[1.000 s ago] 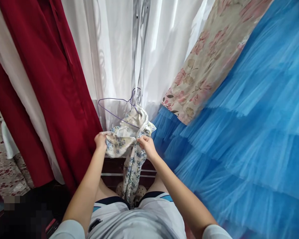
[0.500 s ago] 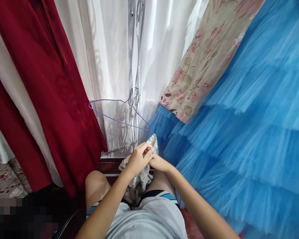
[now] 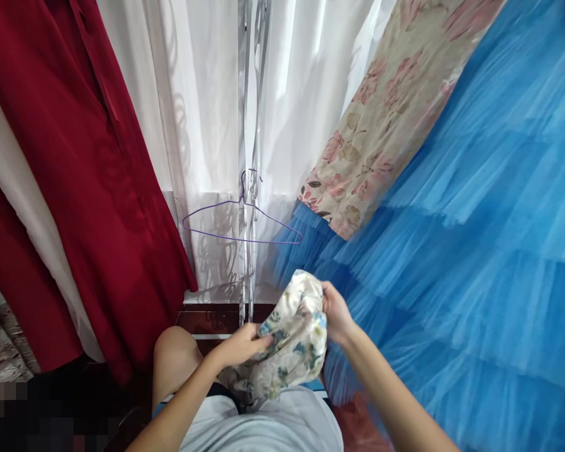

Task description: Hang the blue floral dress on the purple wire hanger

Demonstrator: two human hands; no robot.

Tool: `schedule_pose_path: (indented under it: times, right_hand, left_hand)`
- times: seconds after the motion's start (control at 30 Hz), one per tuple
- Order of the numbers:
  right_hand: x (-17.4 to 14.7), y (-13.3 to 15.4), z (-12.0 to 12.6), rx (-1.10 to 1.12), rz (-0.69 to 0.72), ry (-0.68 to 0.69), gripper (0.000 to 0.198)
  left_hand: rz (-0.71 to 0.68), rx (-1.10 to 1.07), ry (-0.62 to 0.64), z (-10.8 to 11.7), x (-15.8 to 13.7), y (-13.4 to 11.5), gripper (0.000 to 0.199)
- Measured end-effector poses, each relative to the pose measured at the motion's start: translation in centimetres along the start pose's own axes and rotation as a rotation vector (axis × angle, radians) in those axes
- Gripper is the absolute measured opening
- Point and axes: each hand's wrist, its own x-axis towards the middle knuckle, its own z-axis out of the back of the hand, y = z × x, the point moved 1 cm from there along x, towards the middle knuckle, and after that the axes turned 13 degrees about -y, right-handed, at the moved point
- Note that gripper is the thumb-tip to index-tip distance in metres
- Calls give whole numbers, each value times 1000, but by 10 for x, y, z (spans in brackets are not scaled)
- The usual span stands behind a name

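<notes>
A shiny cream cloth garment with blue and green flowers (image 3: 296, 333) is bunched over my lap, its exact kind hidden by the folds. My left hand (image 3: 245, 343) grips its left side, thumb on top. At its upper right edge, my right hand (image 3: 336, 311) is closed on the fabric, the fingers partly behind it. In front of both hands, a thin purple wire hanger (image 3: 242, 240) hangs on the white metal stand (image 3: 249, 125), with nothing on it.
Long dark red cloth (image 3: 108, 207) hangs at the left. White curtains (image 3: 207, 113) cover the back. To the right hang a pink-flowered beige garment (image 3: 362, 163) and a wide blue tulle skirt (image 3: 475, 251), close beside my right arm. A dark red tiled floor (image 3: 207, 321) shows below.
My hands were together over the crumpled garment; now they are apart, with the cloth raised and spread between them. The hanger has turned to face me more squarely.
</notes>
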Motion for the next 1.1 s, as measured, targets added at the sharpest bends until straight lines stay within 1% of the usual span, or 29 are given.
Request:
schedule_pose_path:
  times: [0.07,0.13,0.2,0.27,0.3,0.37,0.43,0.5,0.57,0.67,0.73,0.8,0.87,0.93,1.0,1.1]
  right_hand:
    - [9,19,14,-7,91,-122,45]
    - [25,41,27,-26,187,-213,47]
    - [48,68,35,-33,330,-286,45]
    - [76,98,35,-44,464,-322,43]
    - [92,114,30,-69,500,-314,42]
    - [122,142,13,-125,515,-267,39]
    - [147,162,-12,-181,484,-202,33]
    - [164,173,-38,-253,436,-137,26]
    - [173,175,-59,-325,381,-72,23]
    - [173,167,-79,-400,298,27,23]
    - [167,159,-86,-429,240,88,22]
    - [158,152,-90,-439,199,140,22]
    - [148,146,-93,-430,187,182,23]
    - [139,141,-96,-416,194,218,27]
    - [131,138,-96,-405,215,238,32]
    - [123,137,-93,-396,262,231,30]
  left_hand:
    - [-84,127,-100,17,0,6,43]
    - [-175,229,-216,40,2,7,40]
    - [-242,311,-330,64,6,0,37]
    - [-293,374,-418,87,11,-15,32]
    - [-318,397,-451,98,15,-25,30]
    - [-374,435,-501,117,23,-49,26]
    - [-433,485,-531,135,32,-70,21]
    - [-475,567,-561,157,40,-81,19]
    - [-510,682,-574,184,47,-78,20]
    - [-529,861,-533,226,50,-52,27]
    - [-484,905,-495,251,48,-30,32]
    - [-430,923,-470,268,44,-14,34]
    - [-391,950,-459,278,41,-6,32]
    - [-366,982,-470,281,41,-5,28]
    - [-349,1011,-494,279,44,-8,25]
    - [-322,1043,-535,274,49,-9,25]
